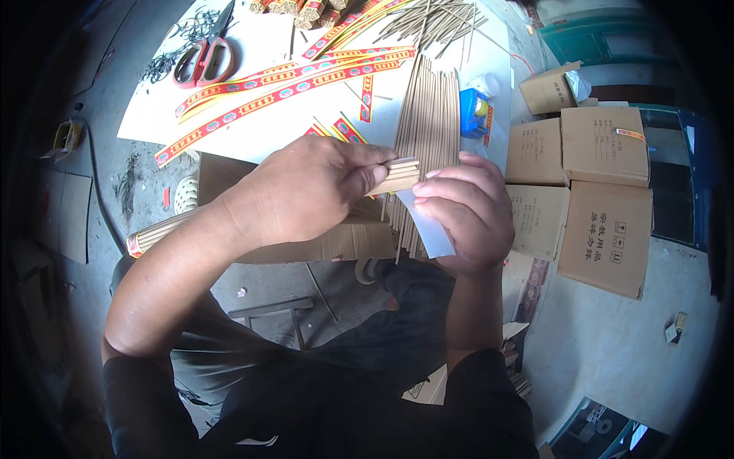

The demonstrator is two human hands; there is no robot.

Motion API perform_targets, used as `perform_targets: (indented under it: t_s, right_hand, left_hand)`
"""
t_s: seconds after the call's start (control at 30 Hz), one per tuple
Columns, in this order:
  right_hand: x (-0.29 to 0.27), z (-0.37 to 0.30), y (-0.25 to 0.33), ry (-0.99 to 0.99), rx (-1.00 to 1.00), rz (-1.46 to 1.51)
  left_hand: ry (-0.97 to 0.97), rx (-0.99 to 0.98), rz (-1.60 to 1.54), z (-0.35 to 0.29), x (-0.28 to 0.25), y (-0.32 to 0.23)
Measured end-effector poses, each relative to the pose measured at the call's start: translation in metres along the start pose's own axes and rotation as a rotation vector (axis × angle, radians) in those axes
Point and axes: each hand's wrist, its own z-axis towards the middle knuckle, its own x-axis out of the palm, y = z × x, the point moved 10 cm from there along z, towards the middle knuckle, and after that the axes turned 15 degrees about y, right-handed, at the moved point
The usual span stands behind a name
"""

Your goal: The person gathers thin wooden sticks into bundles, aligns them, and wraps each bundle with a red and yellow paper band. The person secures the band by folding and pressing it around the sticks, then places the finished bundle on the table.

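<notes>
My left hand (325, 172) is closed on a bundle of incense sticks (401, 177), their even ends showing past the thumb. The bundle runs back behind my left forearm. Its other end, banded in red and yellow paper (134, 245), comes out at the left. A pale translucent plastic strip (430, 228) lies against the sticks' ends, pinched by the fingers of my right hand (470, 210). Just beyond my hands, a thick row of loose incense sticks (428, 107) lies on the white tabletop (260, 126), overhanging its near edge.
Red-and-yellow paper strips (279, 88), red-handled scissors (205, 63) and black rubber bands (172, 50) lie on the table. A blue tape dispenser (472, 115) stands right of the sticks. Banded bundles (302, 9) sit at the back. Cardboard boxes (605, 237) are stacked on the right.
</notes>
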Motion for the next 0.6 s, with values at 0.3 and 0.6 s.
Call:
perform_targets:
  t_s: [0.3,0.6]
  right_hand:
    - [0.002,0.011,-0.002,0.008,0.018,0.08]
    - [0.021,-0.001,-0.022,0.012,0.082,0.339]
  left_hand:
    - [0.052,-0.024,0.094,-0.002,0.008,-0.004]
    - [-0.034,0.058,0.22,-0.012,0.009,-0.018]
